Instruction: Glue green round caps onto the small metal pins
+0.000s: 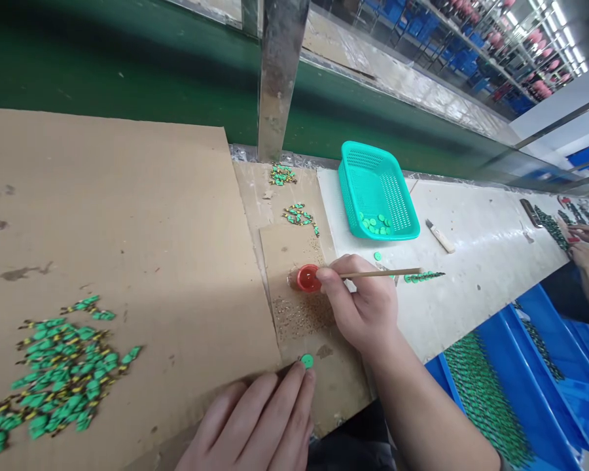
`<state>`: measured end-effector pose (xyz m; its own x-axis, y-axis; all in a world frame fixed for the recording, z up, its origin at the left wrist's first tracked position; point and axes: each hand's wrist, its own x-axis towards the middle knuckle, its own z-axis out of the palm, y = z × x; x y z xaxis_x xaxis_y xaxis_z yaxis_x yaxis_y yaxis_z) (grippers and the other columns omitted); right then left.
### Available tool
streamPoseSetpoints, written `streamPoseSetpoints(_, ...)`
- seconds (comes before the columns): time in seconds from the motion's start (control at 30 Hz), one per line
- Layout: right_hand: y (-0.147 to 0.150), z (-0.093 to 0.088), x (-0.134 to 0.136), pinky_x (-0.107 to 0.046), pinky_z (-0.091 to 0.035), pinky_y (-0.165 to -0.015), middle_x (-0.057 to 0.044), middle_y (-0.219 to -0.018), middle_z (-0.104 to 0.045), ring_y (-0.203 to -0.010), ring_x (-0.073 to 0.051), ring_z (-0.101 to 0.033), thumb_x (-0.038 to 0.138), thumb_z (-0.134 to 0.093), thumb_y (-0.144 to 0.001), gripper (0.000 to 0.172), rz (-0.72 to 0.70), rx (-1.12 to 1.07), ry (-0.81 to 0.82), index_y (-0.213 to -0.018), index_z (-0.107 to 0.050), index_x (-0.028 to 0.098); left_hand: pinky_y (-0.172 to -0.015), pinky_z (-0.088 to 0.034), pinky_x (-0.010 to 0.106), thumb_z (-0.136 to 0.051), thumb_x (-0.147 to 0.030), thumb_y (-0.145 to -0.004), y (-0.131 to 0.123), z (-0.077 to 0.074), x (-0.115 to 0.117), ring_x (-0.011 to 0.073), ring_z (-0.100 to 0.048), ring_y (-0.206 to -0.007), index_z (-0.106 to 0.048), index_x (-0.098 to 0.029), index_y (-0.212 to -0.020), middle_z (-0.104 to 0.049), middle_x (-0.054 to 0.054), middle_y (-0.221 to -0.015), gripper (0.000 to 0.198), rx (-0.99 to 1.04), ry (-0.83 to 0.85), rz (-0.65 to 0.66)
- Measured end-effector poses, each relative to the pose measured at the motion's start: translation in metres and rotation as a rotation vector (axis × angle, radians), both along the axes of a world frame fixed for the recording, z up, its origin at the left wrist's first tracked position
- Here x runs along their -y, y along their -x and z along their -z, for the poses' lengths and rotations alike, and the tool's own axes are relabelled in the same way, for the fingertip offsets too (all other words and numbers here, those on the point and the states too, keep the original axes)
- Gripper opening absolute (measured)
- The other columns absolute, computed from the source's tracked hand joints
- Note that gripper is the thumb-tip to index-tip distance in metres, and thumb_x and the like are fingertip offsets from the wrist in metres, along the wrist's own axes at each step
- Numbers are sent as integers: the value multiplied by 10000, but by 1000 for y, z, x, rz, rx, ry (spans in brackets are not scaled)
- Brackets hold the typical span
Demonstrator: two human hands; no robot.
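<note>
Between the thumb and fingers of my right hand (pixel 360 304) is a thin wooden stick (pixel 383 273). Its rear end points right, while the front end is hidden by my fingers at the rim of a small red cup (pixel 308 278). My left hand (pixel 262 418) lies low in front of me, palm down, with a small round green disc (pixel 307 360) at its closed fingertips. Brown specks (pixel 302 315) are scattered on the cardboard piece around the cup. Another green disc (pixel 377 256) lies past my right hand, close to a row of green pieces (pixel 422 277).
A turquoise basket (pixel 410 219) with several green discs stands behind. A box cutter (pixel 440 236) lies beside it. Green, yellow and black pieces (pixel 63 373) are heaped on cardboard at left, with smaller groups (pixel 282 174) at the back. Blue bins (pixel 500 353) and a co-worker's hands (pixel 586 245) are at right.
</note>
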<state>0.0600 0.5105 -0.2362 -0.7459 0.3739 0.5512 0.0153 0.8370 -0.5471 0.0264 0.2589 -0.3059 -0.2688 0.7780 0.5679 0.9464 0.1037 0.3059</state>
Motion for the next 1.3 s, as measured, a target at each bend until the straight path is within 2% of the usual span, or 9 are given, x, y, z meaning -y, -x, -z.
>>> streamPoseSetpoints(0.2,-15,-2,7,-345,-587,-705,17,-813,-739,-728,-170,-723,265,-678,-1236,233,-51,-149,88,-1004,-692,272,-1097,-471,456,-625,-329,-1232,4,-10,-4,263,-722,-1227,-841,-184,-1436,-886,58,-1400,331,3,-1,33)
streamPoseSetpoints(0.37,-58,3,39,-377,-630,-713,-19,-880,-761,-771,-198,-744,244,-671,-1230,89,-4,-166,170,-1173,-737,262,-1137,-475,477,-575,-345,-1255,4,-16,-1,288,-722,-1308,-807,-169,-1487,-863,75,-1480,372,28,44,63)
streamPoseSetpoints(0.53,-83,14,70,-362,-667,-650,-28,-835,-772,-707,-202,-755,230,-610,-1242,132,1,-146,138,-1221,-738,257,-1217,-449,489,-522,-330,-1262,2,-18,4,292,-695,-1417,-805,-200,-1505,-831,85,-1544,395,51,104,92)
streamPoseSetpoints(0.73,-84,16,74,-355,-692,-675,-32,-851,-790,-725,-196,-747,209,-610,-1238,131,-71,-93,111,-1223,-733,253,-1226,-443,501,-447,-319,-1260,4,-22,3,298,-675,-1434,-846,-247,-1442,-836,89,-1491,445,28,150,124)
streamPoseSetpoints(1.07,-83,16,73,-365,-716,-739,-42,-895,-794,-776,-203,-777,204,-617,-1237,124,-87,-57,128,-1218,-732,248,-1151,-420,548,-373,-277,-1287,4,-26,3,316,-669,-1368,-844,-192,-1378,-853,92,-1431,488,34,134,115)
streamPoseSetpoints(1.3,-83,18,74,-383,-726,-721,-36,-901,-802,-778,-209,-778,195,-625,-1225,133,-75,-49,144,-1226,-740,261,-1133,-426,561,-385,-278,-1289,3,-26,1,327,-657,-1380,-844,-173,-1379,-850,94,-1437,480,46,127,124)
